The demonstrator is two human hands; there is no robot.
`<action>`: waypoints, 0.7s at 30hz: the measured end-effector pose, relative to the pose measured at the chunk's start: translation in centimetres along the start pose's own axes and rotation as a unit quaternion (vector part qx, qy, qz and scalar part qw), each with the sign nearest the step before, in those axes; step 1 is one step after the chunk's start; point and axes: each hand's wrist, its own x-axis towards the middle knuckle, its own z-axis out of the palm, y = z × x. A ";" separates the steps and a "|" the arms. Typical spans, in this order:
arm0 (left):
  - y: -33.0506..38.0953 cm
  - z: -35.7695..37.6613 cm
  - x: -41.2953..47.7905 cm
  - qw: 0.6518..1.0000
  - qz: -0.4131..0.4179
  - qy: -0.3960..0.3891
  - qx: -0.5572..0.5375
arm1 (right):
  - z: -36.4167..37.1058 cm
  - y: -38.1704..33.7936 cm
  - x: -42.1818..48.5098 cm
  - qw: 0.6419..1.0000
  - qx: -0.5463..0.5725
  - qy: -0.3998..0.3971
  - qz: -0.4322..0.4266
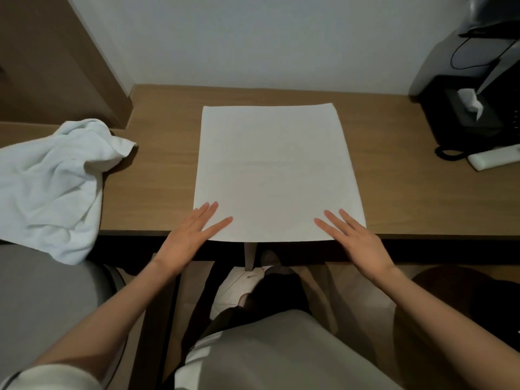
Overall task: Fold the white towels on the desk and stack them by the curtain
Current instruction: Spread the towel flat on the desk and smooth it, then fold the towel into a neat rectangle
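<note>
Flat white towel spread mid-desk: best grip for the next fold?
Probably pinch the two near corners of the flat white rectangular towel, coming from the wooden desk's front edge. Its near edge slightly overhangs, so fingers can slip under; the open left hand and right hand rest flat there.

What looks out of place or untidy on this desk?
The crumpled towel lies bunched at the left end of the desk and hangs over its front edge. The flat towel in the middle lies smooth and straight. Nothing else looks odd.
</note>
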 end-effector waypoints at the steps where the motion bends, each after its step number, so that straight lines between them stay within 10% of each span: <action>1: -0.2 -0.3 -0.1 1.000 0.001 -0.006 -0.008 | -0.3 0.0 -0.3 1.000 0.011 0.002 0.012; 21: -2.6 -9.4 5.7 0.835 -0.199 0.332 -0.391 | -7.9 -0.3 5.3 0.836 0.346 0.365 0.222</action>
